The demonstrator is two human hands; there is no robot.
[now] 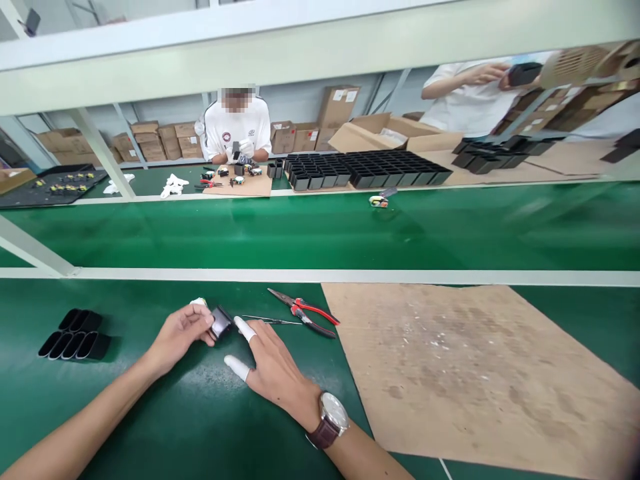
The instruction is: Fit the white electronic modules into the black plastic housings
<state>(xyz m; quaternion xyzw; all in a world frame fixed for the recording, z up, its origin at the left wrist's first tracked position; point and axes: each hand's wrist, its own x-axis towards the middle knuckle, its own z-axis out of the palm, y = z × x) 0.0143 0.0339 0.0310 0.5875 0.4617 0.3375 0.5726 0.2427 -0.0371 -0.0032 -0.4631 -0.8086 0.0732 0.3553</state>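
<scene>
Between thumb and fingers, my left hand (186,331) pinches a small black plastic housing (221,323), tilted above the green bench. A white and yellow bit (199,302) shows just behind those fingers; I cannot tell whether it belongs to the housing. My right hand (273,363) has its thumb and index finger spread, both in white finger cots, with the index tip close to the housing. Beyond it lie metal tweezers (273,321) and long-nose pliers (305,312) with red and black handles. Several black oval sleeves (75,335) stand grouped at the left.
A stained cardboard sheet (470,373) with white crumbs covers the bench's right side. A white rail (350,277) runs along the back edge. Past it are a green strip (320,230), rows of black housings (395,168), and two people working, one at the centre and one at upper right.
</scene>
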